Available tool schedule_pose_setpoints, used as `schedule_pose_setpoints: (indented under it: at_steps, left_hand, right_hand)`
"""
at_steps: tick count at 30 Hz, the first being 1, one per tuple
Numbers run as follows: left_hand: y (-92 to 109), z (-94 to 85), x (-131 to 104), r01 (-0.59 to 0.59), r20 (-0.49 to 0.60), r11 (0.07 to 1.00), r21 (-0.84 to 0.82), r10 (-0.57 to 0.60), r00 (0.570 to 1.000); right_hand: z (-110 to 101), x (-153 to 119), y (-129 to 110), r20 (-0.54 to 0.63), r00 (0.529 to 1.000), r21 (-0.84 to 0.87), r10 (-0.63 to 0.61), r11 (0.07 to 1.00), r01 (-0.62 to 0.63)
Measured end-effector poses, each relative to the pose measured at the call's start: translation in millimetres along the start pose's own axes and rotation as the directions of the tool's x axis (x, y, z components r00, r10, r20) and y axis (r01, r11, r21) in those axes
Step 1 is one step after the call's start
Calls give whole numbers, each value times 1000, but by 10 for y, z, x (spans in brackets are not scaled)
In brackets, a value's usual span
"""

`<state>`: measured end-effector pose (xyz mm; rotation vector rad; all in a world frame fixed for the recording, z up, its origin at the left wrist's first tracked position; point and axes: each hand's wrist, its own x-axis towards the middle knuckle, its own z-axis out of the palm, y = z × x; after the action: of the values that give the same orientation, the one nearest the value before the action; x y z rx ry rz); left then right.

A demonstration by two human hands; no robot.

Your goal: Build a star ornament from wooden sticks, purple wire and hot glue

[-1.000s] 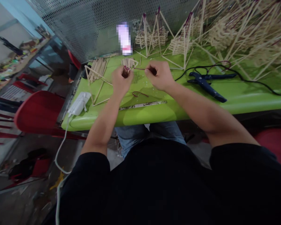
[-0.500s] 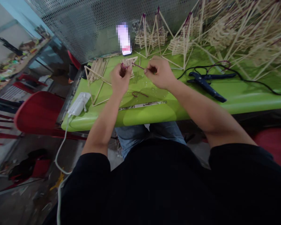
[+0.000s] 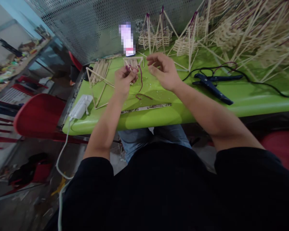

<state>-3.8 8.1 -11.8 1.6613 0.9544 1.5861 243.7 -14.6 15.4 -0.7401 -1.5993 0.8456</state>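
Note:
My left hand (image 3: 125,78) is closed, thumb against fingers, on a small frame of pale wooden sticks (image 3: 133,60) wound with dark red string. One end of the string (image 3: 141,78) hangs loose from it in a curve over the green table (image 3: 163,112). To the right, my right hand (image 3: 163,71) is raised with its fingers apart and nothing in them. A short piece of the same red string (image 3: 144,96) lies on the table below the hands. Left of my left hand stands a triangular stick frame (image 3: 96,93), partly behind my forearm.
Several finished stick pieces with red string tops (image 3: 186,43) crowd the back right. A glue gun (image 3: 214,85) with a black cable lies at right. A lit phone (image 3: 128,40) leans at the back; loose sticks (image 3: 100,71) and a white power strip (image 3: 81,106) are at left.
My right hand has let go of the red string and opened, rising slightly. The string, taut between the hands before, now droops. My left hand still grips the stick frame.

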Motion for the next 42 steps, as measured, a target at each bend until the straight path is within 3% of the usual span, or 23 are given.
schedule_pose_setpoints:
  at_steps: [4, 8, 14, 26, 33, 42]
  left_hand:
    - [18, 14, 7, 20, 3, 997, -80, -20, 1000]
    - [81, 31, -6, 54, -11, 993, -106, -55, 998]
    - [131, 37, -15, 80, -26, 989, -128, -84, 996]
    - [31, 5, -10, -5, 7, 993, -117, 6, 1000]
    - [3, 14, -11, -57, -83, 998, -31, 54, 995]
    - [47, -32, -34, -158, -173, 946, 282, 212, 962]
  right_hand:
    - [-1, 30, 45, 92, 993, 77, -78, 994, 71]
    - [29, 55, 292, 210, 964, 89, -161, 985, 145]
    - [40, 95, 514, 271, 935, 114, -230, 972, 206]
    - [55, 41, 285, 309, 940, 152, -145, 983, 102]
    - [110, 28, 151, 286, 954, 284, -88, 959, 3]
    - [95, -9, 74, 283, 958, 294, 45, 947, -131]
